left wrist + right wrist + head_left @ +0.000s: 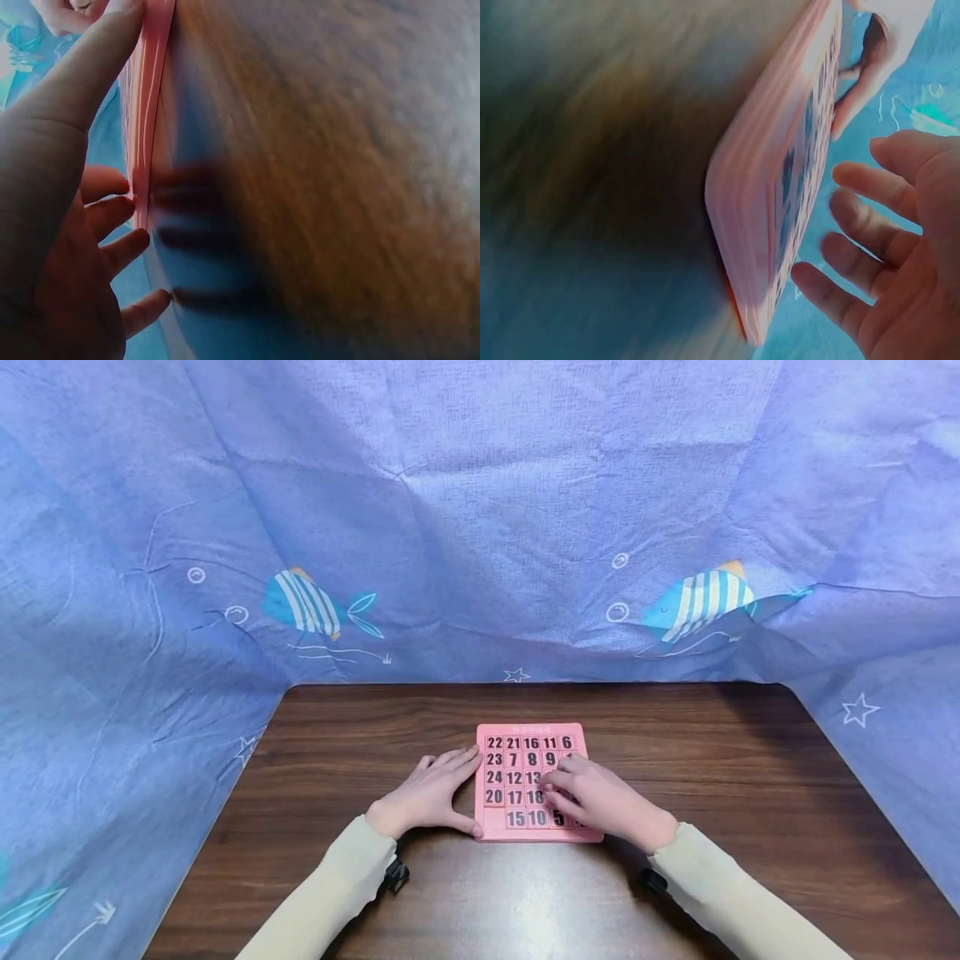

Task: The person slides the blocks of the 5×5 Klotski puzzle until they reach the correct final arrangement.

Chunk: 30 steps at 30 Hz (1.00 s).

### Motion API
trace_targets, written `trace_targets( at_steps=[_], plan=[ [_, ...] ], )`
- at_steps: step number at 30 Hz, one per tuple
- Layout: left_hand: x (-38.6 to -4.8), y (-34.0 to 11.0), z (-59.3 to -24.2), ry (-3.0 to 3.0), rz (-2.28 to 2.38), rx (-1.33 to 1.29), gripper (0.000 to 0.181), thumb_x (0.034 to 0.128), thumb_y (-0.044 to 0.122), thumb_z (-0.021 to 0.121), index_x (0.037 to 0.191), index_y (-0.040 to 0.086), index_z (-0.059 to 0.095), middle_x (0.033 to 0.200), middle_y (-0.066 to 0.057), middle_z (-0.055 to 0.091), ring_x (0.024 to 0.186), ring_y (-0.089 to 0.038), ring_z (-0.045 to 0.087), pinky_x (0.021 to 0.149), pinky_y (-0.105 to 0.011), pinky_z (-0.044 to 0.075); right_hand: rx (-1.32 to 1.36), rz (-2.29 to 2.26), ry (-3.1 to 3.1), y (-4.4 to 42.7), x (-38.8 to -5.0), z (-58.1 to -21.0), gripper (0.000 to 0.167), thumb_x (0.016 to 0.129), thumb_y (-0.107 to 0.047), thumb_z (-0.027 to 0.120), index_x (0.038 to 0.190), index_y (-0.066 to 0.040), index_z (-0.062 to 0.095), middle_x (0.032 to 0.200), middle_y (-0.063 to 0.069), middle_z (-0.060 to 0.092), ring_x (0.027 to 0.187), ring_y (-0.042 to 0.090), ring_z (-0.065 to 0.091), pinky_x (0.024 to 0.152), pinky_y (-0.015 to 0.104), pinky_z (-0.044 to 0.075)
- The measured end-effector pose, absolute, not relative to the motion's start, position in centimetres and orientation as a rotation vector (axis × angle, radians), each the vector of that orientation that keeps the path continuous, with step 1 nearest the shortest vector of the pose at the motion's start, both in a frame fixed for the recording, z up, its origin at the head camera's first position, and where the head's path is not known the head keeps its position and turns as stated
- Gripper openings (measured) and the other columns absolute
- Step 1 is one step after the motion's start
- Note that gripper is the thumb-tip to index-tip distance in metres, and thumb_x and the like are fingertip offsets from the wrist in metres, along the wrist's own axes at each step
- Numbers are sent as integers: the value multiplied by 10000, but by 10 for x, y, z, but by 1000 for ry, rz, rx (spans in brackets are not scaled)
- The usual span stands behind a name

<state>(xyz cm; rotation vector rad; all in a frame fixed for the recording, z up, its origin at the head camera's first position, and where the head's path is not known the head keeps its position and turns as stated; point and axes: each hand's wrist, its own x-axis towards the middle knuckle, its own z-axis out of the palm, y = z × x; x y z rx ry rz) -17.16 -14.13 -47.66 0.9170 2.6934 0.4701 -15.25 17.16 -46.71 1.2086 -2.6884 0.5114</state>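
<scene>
A pink sliding number puzzle (540, 837) lies flat on the table, its tiles printed with black numbers. The bottom-left slot (493, 820) holds no tile, and the 20 tile (493, 797) sits just above it. My left hand (429, 793) steadies the frame's left side, the thumb at the lower left corner and the spread fingers along the edge. Over the right-hand tiles is my right hand (600, 797), its fingers loosely bent and covering several numbers. In the right wrist view, the fingers (862, 217) hold nothing; whether a fingertip touches a tile I cannot tell.
A dark brown wooden table (360, 718) carries the puzzle near its middle. Behind it and at both sides hangs a blue cloth (480, 527) with striped fish. A dark wrist device (396, 875) sits under the left sleeve, another (654, 882) under the right.
</scene>
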Motion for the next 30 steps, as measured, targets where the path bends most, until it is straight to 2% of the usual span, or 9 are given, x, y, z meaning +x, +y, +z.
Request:
trace_targets(
  at_steps=[10, 17, 24, 30],
  plan=[
    [-172, -141, -476, 2702, 455, 932, 1214, 725, 737, 813, 1647, 117, 325, 1719, -56, 261, 1564, -293, 263, 1155, -552, 296, 1334, 434, -2553, 163, -158, -470, 225, 950, -89, 713, 1158, -136, 785, 877, -45, 586, 832, 157, 492, 877, 411, 486],
    [-172, -141, -477, 2709, 433, 914, 1214, 714, 760, 803, 1650, 150, 327, 1723, -36, 249, 1547, -289, 286, 1161, -560, 286, 1313, 439, -2595, 170, -162, -469, 289, 952, -32, 690, 1209, -130, 781, 887, -14, 583, 812, 150, 479, 772, 363, 464],
    [-174, -141, -477, 2736, 408, 968, 1211, 710, 762, 804, 1633, 115, 361, 1698, -57, 313, 1501, -275, 353, 1116, -518, 335, 1260, 471, -2623, 179, -167, -455, 350, 906, 11, 717, 1242, -75, 763, 938, 11, 621, 858, 166, 546, 809, 396, 514],
    [-174, -140, -475, 2737, 407, 970, 1181, 728, 750, 801, 1628, 115, 375, 1692, -60, 329, 1490, -284, 355, 1123, -520, 329, 1123, 516, -2699, 193, -171, -442, 345, 934, 8, 688, 1262, -77, 753, 921, -31, 555, 839, 140, 462, 745, 352, 463]
  ],
)
